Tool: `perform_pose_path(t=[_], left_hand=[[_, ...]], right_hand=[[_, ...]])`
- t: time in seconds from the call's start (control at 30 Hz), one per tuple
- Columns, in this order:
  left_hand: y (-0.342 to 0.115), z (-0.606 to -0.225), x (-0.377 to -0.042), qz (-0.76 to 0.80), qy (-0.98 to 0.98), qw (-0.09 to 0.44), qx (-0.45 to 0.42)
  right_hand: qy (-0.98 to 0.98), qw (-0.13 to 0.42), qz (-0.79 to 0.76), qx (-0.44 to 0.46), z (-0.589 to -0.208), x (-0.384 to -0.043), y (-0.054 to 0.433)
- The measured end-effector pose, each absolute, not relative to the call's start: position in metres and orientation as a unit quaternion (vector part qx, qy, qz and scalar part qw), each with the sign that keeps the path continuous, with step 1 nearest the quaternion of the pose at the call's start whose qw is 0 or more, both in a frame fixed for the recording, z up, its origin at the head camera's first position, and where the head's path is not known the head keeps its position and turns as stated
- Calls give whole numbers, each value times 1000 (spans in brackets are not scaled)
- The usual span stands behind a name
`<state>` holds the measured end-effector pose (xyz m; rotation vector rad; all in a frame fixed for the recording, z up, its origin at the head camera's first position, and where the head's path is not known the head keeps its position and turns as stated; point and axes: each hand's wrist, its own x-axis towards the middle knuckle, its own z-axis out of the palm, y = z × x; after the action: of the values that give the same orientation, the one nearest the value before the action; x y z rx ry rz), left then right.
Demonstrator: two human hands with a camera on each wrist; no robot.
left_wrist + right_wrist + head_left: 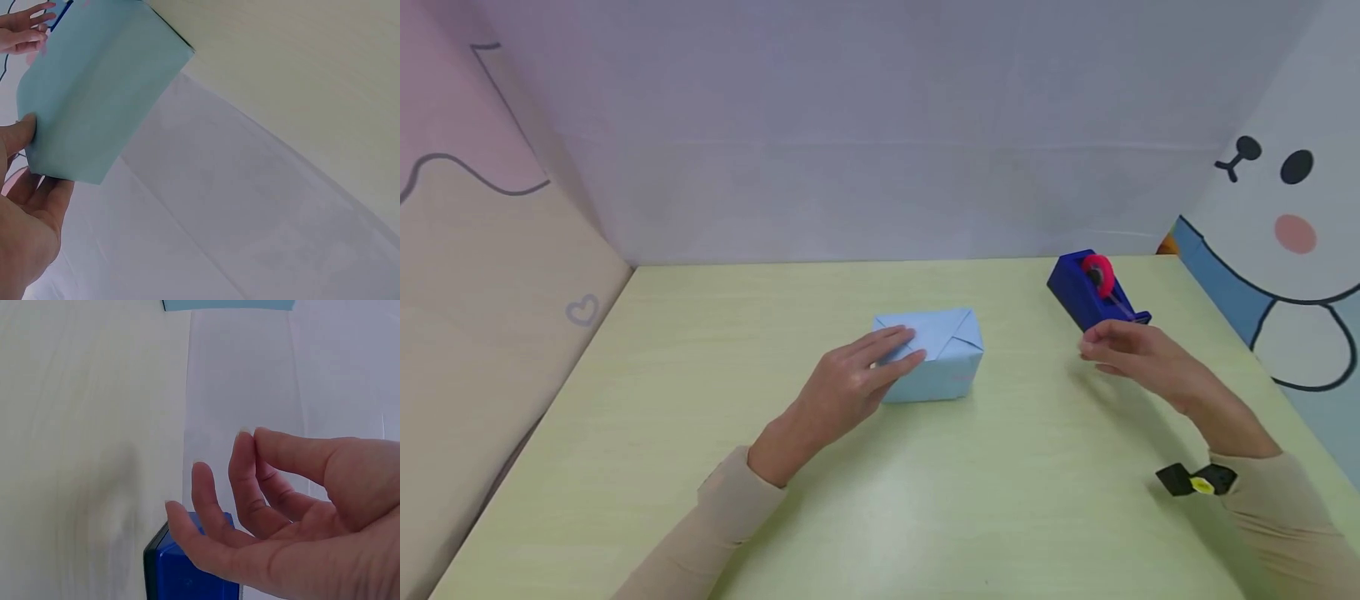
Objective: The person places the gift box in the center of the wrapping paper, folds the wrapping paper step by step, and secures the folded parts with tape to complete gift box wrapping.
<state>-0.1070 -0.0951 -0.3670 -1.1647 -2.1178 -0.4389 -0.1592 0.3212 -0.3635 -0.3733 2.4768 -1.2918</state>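
Observation:
A box wrapped in light blue paper (932, 379) sits on the table, folded flaps showing on its top. My left hand (850, 375) grips its left end, fingers over the top. In the left wrist view my thumb (25, 130) presses one face of the box (100, 94), while the fingers bend round an edge. Over to the right, my right hand (1138, 354) hovers just in front of a dark blue tape dispenser (1078, 292). Thumb and index fingertips (245, 434) meet in the right wrist view; nothing shows between them. The other fingers are loosely curled.
A red-rimmed roll of tape (1099, 275) sits in the dispenser, near the back right corner of the pale table (737, 333). A plain wall sheet (850, 167) rises behind the table, and printed panels (1300, 333) flank both sides.

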Motion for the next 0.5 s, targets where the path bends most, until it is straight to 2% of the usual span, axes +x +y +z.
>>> perform_pose_path(t=[0.5], left_hand=[[-94, -365, -105, -166, -814, 336, -444]], right_hand=[[863, 126, -454, -181, -349, -142, 287]])
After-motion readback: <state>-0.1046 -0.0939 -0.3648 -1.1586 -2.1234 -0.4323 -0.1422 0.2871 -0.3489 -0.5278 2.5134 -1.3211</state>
